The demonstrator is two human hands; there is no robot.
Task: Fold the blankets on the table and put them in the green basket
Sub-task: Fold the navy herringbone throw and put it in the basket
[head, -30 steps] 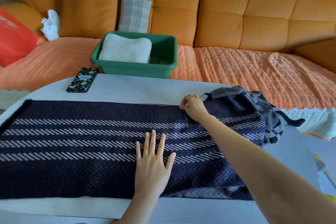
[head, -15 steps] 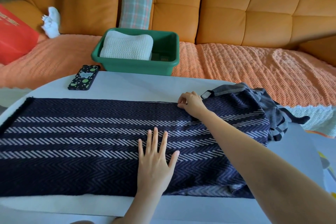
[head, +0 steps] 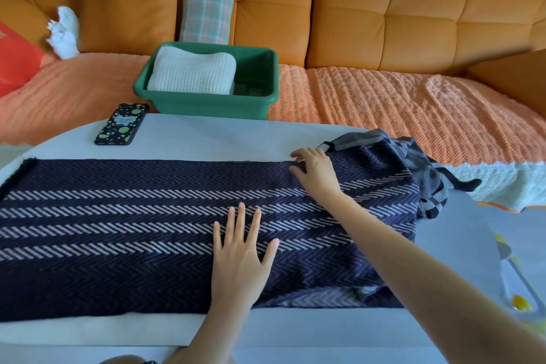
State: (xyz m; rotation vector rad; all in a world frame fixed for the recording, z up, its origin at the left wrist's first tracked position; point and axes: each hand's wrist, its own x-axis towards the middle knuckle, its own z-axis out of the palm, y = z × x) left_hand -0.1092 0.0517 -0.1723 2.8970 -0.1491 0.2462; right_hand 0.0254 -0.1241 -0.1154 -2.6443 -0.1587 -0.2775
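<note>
The green basket [head: 211, 106] sits on the orange sofa [head: 369, 97], just past the far edge of the table [head: 224, 136]. A folded white blanket [head: 191, 73] fills its left part, and the right part shows the bare bottom. A dark striped blanket [head: 112, 216] lies spread flat along the table. The left hand [head: 240, 263] presses on it, palm down, fingers straight and apart. The right hand [head: 317, 170] is at the blanket's far edge, fingers curled and pinching the cloth against the thumb. A grey checked blanket [head: 427, 167] is bunched at the right end. A phone [head: 121, 124] lies near the basket.
</note>
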